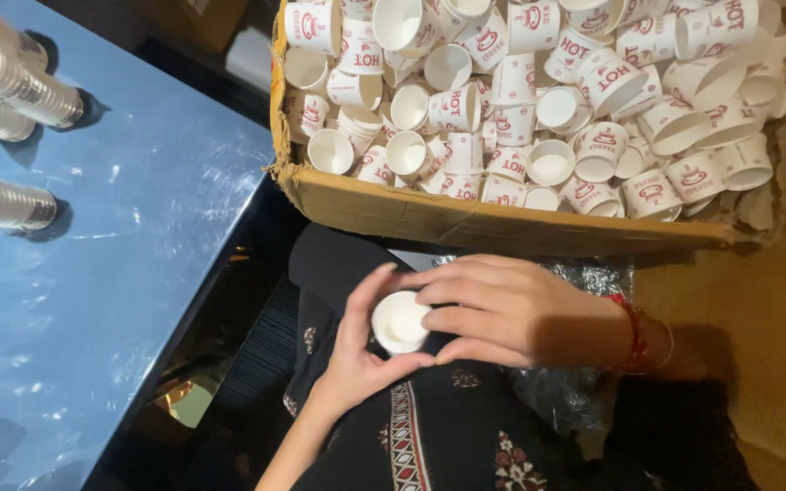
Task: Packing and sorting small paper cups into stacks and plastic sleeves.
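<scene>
Nearest the camera, over the lap, both hands hold one small white paper cup [400,322]. The left hand [357,350] cradles it from below and the side, thumb and fingers curled around the wall. The right hand [511,309] is clamped over it from the right, fingertips on the rim. The cup's mouth faces up and shows an empty white interior. Whether more cups are nested beneath it cannot be told.

Just beyond the hands stands an open cardboard box [502,223], heaped with loose paper cups [548,109] printed in red — a large quantity appears unsorted. To the left, on the blue worktop [120,227], lie several sleeved cup stacks [11,82] — judged finished. The work looks partly done, with most cups remaining.
</scene>
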